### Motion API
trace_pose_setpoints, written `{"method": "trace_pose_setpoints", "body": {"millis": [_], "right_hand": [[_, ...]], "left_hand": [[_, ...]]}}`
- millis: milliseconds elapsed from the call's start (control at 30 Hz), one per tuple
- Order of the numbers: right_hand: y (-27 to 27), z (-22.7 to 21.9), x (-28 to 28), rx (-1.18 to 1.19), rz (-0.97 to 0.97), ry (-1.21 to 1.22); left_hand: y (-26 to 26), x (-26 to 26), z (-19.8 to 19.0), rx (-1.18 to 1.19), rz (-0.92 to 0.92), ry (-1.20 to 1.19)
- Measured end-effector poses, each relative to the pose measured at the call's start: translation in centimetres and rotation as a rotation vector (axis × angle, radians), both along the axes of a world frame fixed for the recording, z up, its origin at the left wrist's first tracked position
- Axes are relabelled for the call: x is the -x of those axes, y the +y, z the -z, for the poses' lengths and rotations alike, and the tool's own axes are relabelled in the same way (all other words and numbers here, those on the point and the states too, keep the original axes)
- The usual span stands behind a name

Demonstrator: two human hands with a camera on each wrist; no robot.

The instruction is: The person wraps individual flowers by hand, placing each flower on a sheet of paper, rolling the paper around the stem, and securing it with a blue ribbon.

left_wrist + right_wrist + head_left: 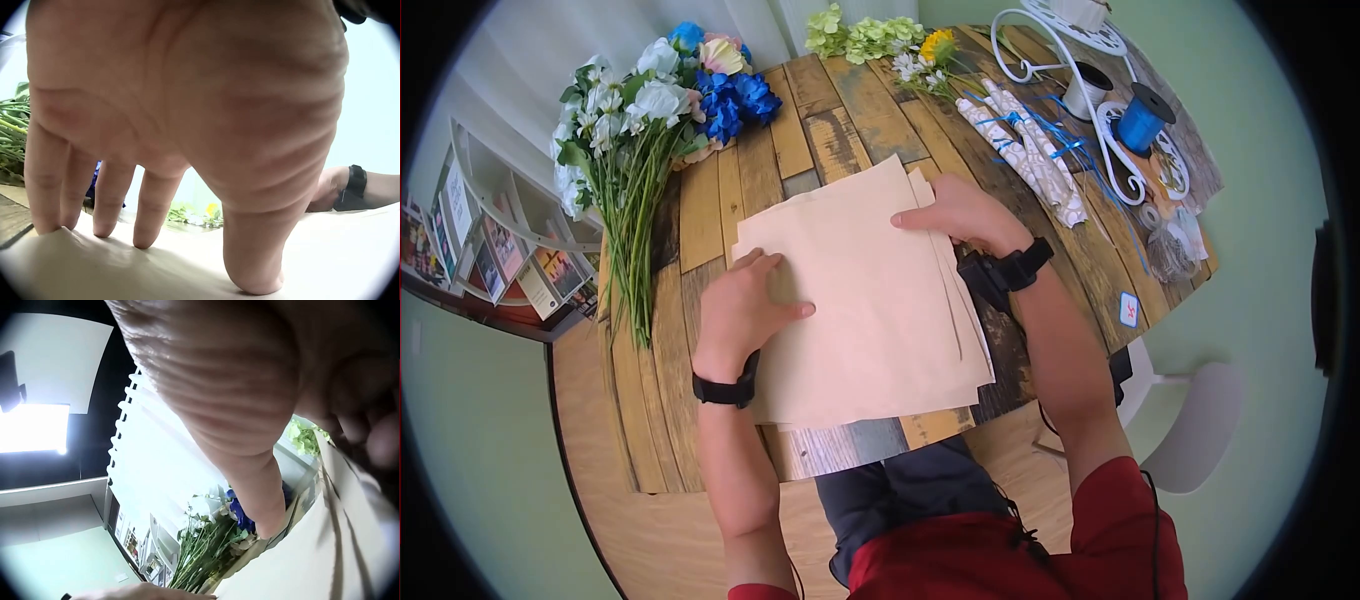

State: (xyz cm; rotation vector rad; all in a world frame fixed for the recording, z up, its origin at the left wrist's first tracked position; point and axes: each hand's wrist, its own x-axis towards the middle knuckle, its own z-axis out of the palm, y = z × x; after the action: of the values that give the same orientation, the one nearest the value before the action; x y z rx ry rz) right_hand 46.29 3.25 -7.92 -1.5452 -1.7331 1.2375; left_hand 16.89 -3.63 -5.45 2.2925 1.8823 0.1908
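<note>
From the head view, one stack of cream paper sheets, too close-layered to count, lies on the brown plank-patterned table. The left hand touches its left side; the right hand pinches its upper right edge. Beyond are two white patterned rolls, one blue spool, one white spool and one blue-edged card, its red mark unreadable.

From the left wrist, four straight fingers and a thumb rest on the paper.

From the right wrist, curled fingers hold the edge.
</note>
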Motion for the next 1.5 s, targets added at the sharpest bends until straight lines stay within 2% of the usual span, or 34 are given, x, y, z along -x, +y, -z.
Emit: {"method": "trace_pose_setpoints", "body": {"millis": [33,100,200,433,500,533,600,633,667,733,767,800,867,900,967,1033,1067,1100,1167,1267,1367,1433,1500], "right_hand": [[-0.2,0.4,0.1,0.001,-0.006,-0.004],[-0.4,1.1,0.5,-0.002,-0.17,0.308],[-0.5,0.8,0.6,0.028,-0.229,0.394],[-0.4,-0.3,-0.4,-0.097,-0.328,0.089],[0.0,-0.7,-0.9,-0.165,-0.276,0.052],[0.1,-0.8,-1.2,-0.157,-0.301,0.039],[0.1,-1.2,-1.4,-0.225,-0.152,0.211],[-0.4,-1.8,-1.1,-0.269,-0.12,0.307],[-0.6,-1.8,-0.9,-0.263,-0.138,0.299],[-0.5,-1.8,-0.8,-0.341,-0.023,0.526],[-0.4,-1.7,-0.9,-0.363,0.008,0.571],[-0.5,-1.8,-0.7,-0.359,-0.003,0.567],[-0.9,-2.2,-0.3,-0.486,0.08,0.752],[-0.6,-2.1,-0.3,-0.54,0.05,0.841],[-0.6,-2.4,-0.4,-0.546,0.007,0.867],[-0.6,-2.4,-0.3,-0.55,-0.033,0.895],[-0.5,-2.0,-0.2,-0.554,-0.007,0.807],[-0.4,-1.8,-0.2,-0.558,0.019,0.718],[-0.4,-1.6,0.1,-0.53,0.01,0.68],[-0.5,-1.5,0.4,-0.503,-0.023,0.601],[-0.5,-1.3,1.0,-0.495,-0.021,0.586],[-0.5,-1.1,1.1,-0.484,0.001,0.611],[-0.2,-0.7,0.7,-0.373,-0.03,0.44]], "left_hand": [[-0.1,-0.1,0.0,0.001,-0.006,-0.004],[-0.1,-0.2,-0.2,0.004,-0.011,-0.005],[0.1,0.0,0.2,-0.006,-0.012,0.014],[0.8,1.2,0.8,-0.044,-0.027,0.049],[1.2,1.3,1.0,-0.23,-0.207,-0.126],[1.7,1.7,1.3,-0.224,-0.233,-0.139],[2.7,2.9,2.1,-0.253,-0.312,-0.638],[3.2,3.4,2.4,-0.195,-0.355,-0.81],[3.3,3.9,2.8,-0.197,-0.373,-0.819],[3.0,4.4,1.9,0.178,-0.269,-1.314],[2.5,4.1,1.7,0.219,-0.172,-1.38],[2.3,3.8,1.4,0.213,-0.181,-1.387],[1.9,3.3,1.0,0.015,-0.078,-1.384],[1.8,3.0,0.7,0.013,-0.082,-1.388],[1.7,2.6,0.2,-0.28,-0.026,-1.526],[1.6,2.3,0.1,-0.331,-0.039,-1.504],[1.5,2.2,0.0,-0.382,-0.049,-1.479],[1.5,2.1,0.1,-0.381,-0.049,-1.479],[1.4,1.9,0.3,-0.334,0.012,-1.362],[1.6,2.1,0.7,-0.263,0.088,-1.345],[1.9,2.3,0.8,-0.26,0.049,-1.415],[2.1,2.3,1.0,-0.269,0.043,-1.374],[2.4,2.4,1.5,-0.28,0.037,-1.331]]}}
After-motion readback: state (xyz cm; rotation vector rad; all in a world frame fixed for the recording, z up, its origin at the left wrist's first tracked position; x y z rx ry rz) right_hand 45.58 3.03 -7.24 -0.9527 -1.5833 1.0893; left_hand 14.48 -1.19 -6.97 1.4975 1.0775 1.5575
